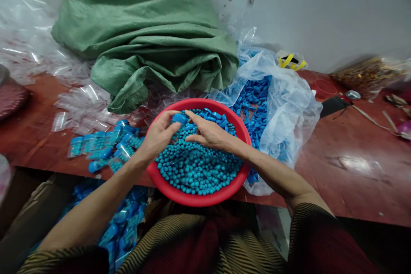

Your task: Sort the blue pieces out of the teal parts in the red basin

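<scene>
My left hand (160,132) is closed around a small clear container with a blue cap (179,119), held over the red basin (199,200). The container's lower part is partly hidden by my fingers. To its right hovers my right hand (210,133), thumb and fingers apart, with nothing visible between them. The basin is full of turquoise beads (199,171), and several loose blue caps (214,115) lie on top at its far side. Left of the basin, bead-filled containers with blue caps (105,143) are piled on the table.
Empty clear containers (85,107) spread over the red table (353,180) at left, under a green sack (154,30). A plastic bag (285,111) of blue caps lies right of the basin. More filled containers (123,222) sit below the table edge.
</scene>
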`<state>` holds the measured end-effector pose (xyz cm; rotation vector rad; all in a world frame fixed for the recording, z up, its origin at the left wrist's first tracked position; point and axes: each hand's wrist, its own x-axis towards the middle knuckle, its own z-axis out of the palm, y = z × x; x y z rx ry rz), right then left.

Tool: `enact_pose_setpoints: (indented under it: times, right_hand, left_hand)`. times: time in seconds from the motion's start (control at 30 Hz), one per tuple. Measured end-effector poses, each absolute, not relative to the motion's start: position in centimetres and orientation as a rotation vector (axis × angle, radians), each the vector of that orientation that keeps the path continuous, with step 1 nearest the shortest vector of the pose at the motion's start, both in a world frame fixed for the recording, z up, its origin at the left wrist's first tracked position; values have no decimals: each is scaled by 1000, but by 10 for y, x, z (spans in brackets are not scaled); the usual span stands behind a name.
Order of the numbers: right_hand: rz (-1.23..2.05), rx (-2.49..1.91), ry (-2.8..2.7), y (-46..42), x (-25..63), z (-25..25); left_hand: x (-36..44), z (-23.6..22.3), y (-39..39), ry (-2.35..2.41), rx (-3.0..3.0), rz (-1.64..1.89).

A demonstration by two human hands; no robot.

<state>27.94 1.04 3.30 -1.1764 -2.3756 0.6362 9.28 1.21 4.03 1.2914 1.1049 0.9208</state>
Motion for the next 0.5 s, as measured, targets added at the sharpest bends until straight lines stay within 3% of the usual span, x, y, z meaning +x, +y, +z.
enact_pose_setpoints:
  times: [0.3, 0.4, 0.5]
  right_hand:
    - [912, -1010, -2708, -3, 294, 35]
    - [881, -1032, -2813, -6, 285, 29]
    - [910, -1070, -2816, -2, 282, 23]
  left_hand:
    - [-30, 28, -5, 1792, 1329, 1030]
    - [-36, 17, -8, 2078, 1615, 1025]
    - [-12, 16, -7, 1912, 1908, 1077]
